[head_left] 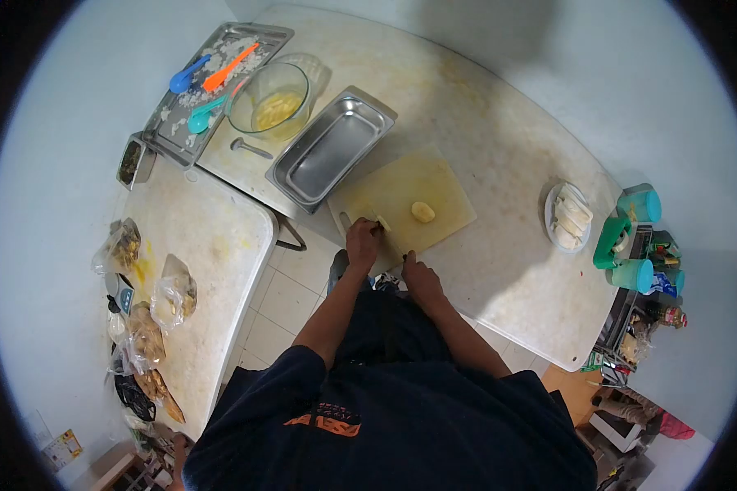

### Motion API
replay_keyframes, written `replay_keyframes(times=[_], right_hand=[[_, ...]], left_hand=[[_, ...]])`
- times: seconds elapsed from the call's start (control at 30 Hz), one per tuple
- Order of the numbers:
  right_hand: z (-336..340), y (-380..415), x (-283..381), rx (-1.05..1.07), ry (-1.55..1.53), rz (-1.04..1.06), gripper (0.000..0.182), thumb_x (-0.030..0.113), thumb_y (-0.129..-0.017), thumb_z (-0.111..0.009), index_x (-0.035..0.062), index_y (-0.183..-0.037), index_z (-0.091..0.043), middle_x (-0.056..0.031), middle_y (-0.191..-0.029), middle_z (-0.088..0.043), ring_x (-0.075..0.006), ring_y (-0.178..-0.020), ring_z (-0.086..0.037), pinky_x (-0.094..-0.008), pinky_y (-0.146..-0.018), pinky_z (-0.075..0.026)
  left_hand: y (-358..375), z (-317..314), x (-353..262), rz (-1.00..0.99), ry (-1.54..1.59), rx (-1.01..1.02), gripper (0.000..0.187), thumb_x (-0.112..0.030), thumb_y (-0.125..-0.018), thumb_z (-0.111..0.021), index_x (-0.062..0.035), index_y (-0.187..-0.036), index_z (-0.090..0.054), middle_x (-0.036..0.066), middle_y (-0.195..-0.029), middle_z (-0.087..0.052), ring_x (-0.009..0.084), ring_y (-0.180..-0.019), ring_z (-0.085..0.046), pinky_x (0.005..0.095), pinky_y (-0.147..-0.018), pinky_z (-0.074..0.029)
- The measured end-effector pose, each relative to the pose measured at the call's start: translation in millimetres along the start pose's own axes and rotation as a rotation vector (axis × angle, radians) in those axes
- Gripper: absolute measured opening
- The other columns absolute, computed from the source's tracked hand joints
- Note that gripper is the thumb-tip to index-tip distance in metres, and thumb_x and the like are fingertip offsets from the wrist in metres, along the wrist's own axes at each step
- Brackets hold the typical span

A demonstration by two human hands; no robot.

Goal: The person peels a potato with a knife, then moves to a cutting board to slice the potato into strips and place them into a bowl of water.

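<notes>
On the yellowish cutting board (442,182), my left hand (364,241) has its fingers bent together over a small pale piece (383,222) near the board's lower left edge. My right hand (421,280) is closed around the dark handle of a knife at the board's near edge. The knife's blade (391,244) points up and left, passing partly under my left hand. A peeled, pale yellow potato-like piece (422,212) lies on the board to the right of both hands, touched by neither.
Beyond the board are a steel pan (332,149), a glass bowl (278,102) with yellow pieces, a metal utensil (250,148) and a rice tray (166,135). A white plate (551,214) stands right; bagged food (174,299) lies left. Another person's arm (179,460) shows lower left.
</notes>
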State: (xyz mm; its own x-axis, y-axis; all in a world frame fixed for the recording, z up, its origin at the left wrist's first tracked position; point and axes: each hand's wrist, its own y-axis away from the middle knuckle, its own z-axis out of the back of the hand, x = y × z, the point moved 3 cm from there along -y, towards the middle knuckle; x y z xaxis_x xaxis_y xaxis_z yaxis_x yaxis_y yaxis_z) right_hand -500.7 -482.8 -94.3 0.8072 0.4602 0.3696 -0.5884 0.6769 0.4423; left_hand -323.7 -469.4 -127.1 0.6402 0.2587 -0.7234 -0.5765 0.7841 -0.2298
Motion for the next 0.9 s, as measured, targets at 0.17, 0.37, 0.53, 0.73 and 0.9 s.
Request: replay_keyframes(times=[0.17, 0.37, 0.53, 0.73, 0.9], right_hand=[[-2.2, -1.5, 0.7, 0.000, -0.028, 0.004, 0.036, 0.016, -0.094, -0.044, -0.0049, -0.123, -0.036, -0.0290, -0.078, -0.064, -0.0458, -0.073, -0.065, -0.0537, -0.065, -0.053], [-8.3, -7.9, -1.5, 0.044, -0.116, -0.039, 0.040, 0.018, -0.093, -0.045, -0.0021, -0.126, -0.034, -0.0326, -0.085, -0.063, -0.0494, -0.082, -0.063, -0.0576, -0.073, -0.050], [-2.1, -14.6, -1.9, 0.094, -0.206, -0.134, 0.038, 0.024, -0.095, -0.046, 0.0017, -0.124, -0.035, -0.0362, -0.090, -0.062, -0.0524, -0.084, -0.061, -0.0590, -0.075, -0.048], [-11.3, -18.2, -32.1, 0.079, -0.445, -0.004, 0.037, 0.033, -0.098, -0.044, 0.0009, -0.116, -0.042, -0.0331, -0.092, -0.062, -0.0533, -0.092, -0.058, -0.0580, -0.078, -0.046], [5.5, -3.9, -47.1, -0.032, -0.444, -0.033, 0.037, 0.036, -0.098, -0.044, 0.0005, -0.109, -0.049, -0.0306, -0.092, -0.063, -0.0522, -0.092, -0.058, -0.0571, -0.080, -0.045]], left_hand=[[6.4, -13.6, 15.8, -0.017, 0.056, -0.064, 0.011, -0.010, -0.073, -0.069, -0.0038, -0.083, -0.068, 0.013, -0.086, -0.062, 0.0352, -0.084, -0.060, 0.0435, -0.077, -0.048], [-0.1, -6.2, 10.6, 0.066, -0.013, 0.169, 0.019, -0.009, -0.072, -0.065, -0.0057, -0.091, -0.063, 0.013, -0.085, -0.063, 0.0334, -0.087, -0.060, 0.0438, -0.082, -0.045], [-2.7, -2.5, 7.0, 0.072, 0.035, 0.056, 0.012, -0.009, -0.073, -0.068, -0.0032, -0.083, -0.071, 0.014, -0.084, -0.063, 0.0347, -0.084, -0.061, 0.0444, -0.076, -0.048], [-3.2, 1.3, 2.9, 0.037, 0.015, 0.118, 0.015, -0.010, -0.075, -0.072, -0.0029, -0.088, -0.068, 0.015, -0.086, -0.066, 0.0317, -0.081, -0.064, 0.0414, -0.074, -0.051], [-7.7, 2.0, 7.6, 0.141, 0.106, 0.171, 0.019, -0.011, -0.074, -0.071, -0.0005, -0.090, -0.072, 0.017, -0.084, -0.067, 0.0302, -0.080, -0.066, 0.0389, -0.075, -0.051]])
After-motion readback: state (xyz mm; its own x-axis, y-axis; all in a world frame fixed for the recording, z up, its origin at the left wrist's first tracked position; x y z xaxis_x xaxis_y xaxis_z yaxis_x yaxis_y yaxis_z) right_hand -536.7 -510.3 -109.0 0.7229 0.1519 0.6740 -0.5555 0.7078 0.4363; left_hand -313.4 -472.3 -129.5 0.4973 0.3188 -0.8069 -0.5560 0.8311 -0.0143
